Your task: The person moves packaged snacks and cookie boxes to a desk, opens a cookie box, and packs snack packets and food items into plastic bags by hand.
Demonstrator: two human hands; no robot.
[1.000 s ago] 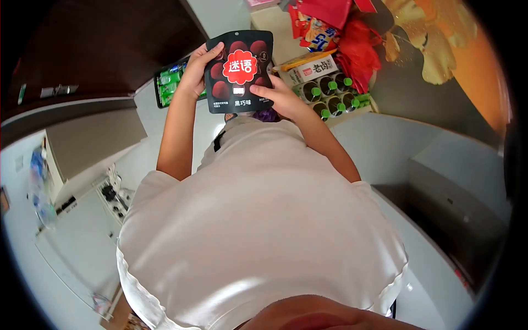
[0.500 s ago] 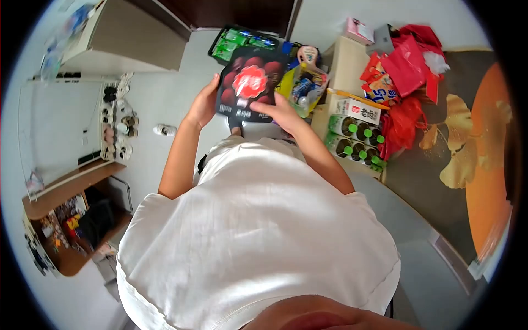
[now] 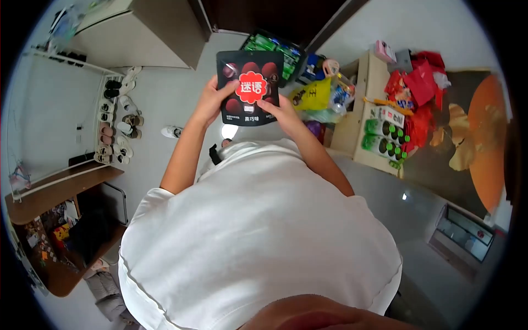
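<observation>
In the head view I hold a black snack pouch [image 3: 251, 113] upright in front of my body. Dark red round sweets and a red scalloped label are printed on its front. My left hand [image 3: 212, 100] grips the pouch's left side, the thumb lying across the front. At the lower right side, my right hand [image 3: 285, 116] has hold of it too, thumb on the front below the label. The fingers behind the pouch are hidden.
A crate of green bottles [image 3: 273, 47] stands behind the pouch. To the right are a yellow bag [image 3: 314, 94] and a cabinet [image 3: 352, 118] bearing bottles with green caps [image 3: 379, 137]. A shoe rack [image 3: 104, 118] is left, with a white shoe [image 3: 171, 132] on the floor.
The pouch is now more upright and its printed front faces me more squarely. My left thumb has come onto its front. The camera view has shifted, moving the cabinet further right.
</observation>
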